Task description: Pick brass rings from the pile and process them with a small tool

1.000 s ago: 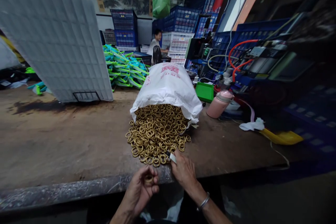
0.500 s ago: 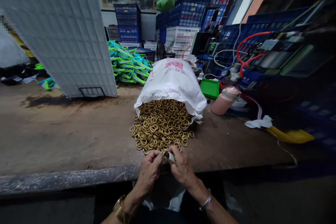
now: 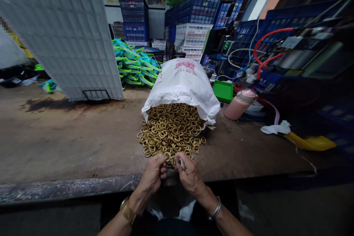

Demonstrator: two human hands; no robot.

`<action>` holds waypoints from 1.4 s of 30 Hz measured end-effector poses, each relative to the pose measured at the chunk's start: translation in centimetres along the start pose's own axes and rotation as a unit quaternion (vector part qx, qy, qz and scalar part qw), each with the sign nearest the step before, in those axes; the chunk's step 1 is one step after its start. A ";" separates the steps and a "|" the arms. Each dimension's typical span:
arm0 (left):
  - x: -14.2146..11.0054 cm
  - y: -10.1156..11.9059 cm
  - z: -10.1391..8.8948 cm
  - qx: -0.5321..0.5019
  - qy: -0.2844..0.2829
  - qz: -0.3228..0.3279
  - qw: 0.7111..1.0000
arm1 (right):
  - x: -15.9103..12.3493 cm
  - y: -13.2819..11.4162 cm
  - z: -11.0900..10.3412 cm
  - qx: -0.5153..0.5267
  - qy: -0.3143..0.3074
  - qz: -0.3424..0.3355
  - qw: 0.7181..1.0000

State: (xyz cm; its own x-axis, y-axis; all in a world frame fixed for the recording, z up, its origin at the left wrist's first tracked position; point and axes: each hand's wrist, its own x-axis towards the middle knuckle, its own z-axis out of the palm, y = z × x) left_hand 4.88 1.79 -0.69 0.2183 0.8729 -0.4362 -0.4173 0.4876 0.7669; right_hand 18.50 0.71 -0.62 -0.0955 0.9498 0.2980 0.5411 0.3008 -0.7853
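A heap of brass-coloured rings (image 3: 171, 129) spills from the open mouth of a white woven sack (image 3: 182, 88) lying on its side. At the heap's near edge, my left hand (image 3: 153, 173) is closed, thumb and forefinger pinched together; whatever they hold is too small to make out. My right hand (image 3: 190, 175) is closed around a small pale-handled tool (image 3: 181, 163), most of it hidden by the fingers. A short gap separates the two hands, with rings just beyond them.
The brown table (image 3: 83, 143) ends at a plastic-wrapped front edge (image 3: 69, 189). A white quilted panel (image 3: 69, 40) stands at left, beside green and blue pieces (image 3: 135, 66). Right of the sack are a green tray (image 3: 223, 91), a pink bottle (image 3: 240, 104) and a yellow piece (image 3: 312, 142).
My hands have drawn slightly apart, the left one moving left. The pale tool's dark end, visible between the hands before, is now mostly hidden in my right hand. The view has shifted slightly.
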 end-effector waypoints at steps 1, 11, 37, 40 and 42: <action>0.1 0.2 0.0 0.001 0.008 0.003 1.000 | 0.1 0.0 0.1 0.000 0.002 -0.005 1.000; -0.3 1.0 0.5 0.147 0.026 0.161 0.976 | 1.0 0.0 0.5 0.041 -0.009 0.064 0.997; -2.3 -0.1 0.1 0.108 -0.052 0.085 0.989 | 0.9 -0.6 0.5 0.043 -0.040 0.122 0.991; -2.5 0.2 0.4 0.113 -0.046 0.092 0.988 | 0.4 -0.6 0.4 -0.035 -0.086 0.060 0.994; -2.6 0.3 0.4 0.114 -0.042 0.099 0.988 | 0.2 -0.8 0.4 -0.069 -0.111 0.037 0.991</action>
State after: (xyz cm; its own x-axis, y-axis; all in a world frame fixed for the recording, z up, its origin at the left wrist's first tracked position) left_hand 4.56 -0.32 0.87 0.2288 0.9452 -0.2330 -0.2524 0.2888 0.9235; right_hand 17.72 0.69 -0.21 -0.2248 0.9688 0.1042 0.6611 0.2302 -0.7141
